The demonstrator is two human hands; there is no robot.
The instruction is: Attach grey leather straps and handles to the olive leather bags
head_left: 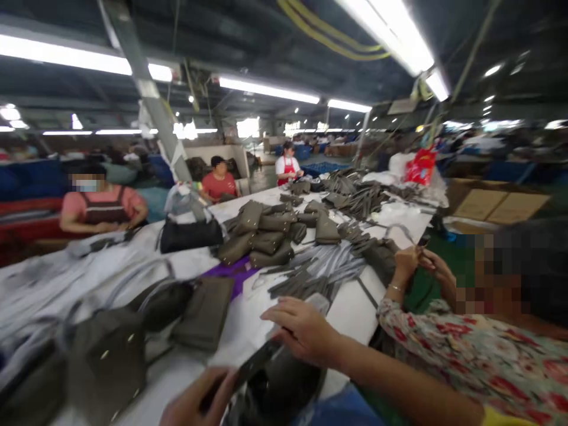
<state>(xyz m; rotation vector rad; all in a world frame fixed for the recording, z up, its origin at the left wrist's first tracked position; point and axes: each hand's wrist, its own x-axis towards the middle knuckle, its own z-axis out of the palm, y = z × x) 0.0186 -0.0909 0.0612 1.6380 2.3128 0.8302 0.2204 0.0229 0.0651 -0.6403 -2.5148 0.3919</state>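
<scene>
A dark olive bag (290,376) is close in front of me at the table edge, with a dark strip along its upper edge. My left hand (202,399), cut off by the bottom of the picture, is closed on the left end of that strip. Over the other end is my right hand (306,331), its thumb low against the bag and its fingers reaching left. What lies under the right palm is hidden. Just beyond the right hand is a bit of clear plastic (320,303). A folded olive piece (206,313) lies on the table further left.
Olive pouches (266,242) are piled mid-table on purple cloth (242,273), beside a heap of straps (319,272). A black bag (190,235) stands behind. At my right a co-worker in a floral sleeve (444,331) works close by. Other people sit across the table.
</scene>
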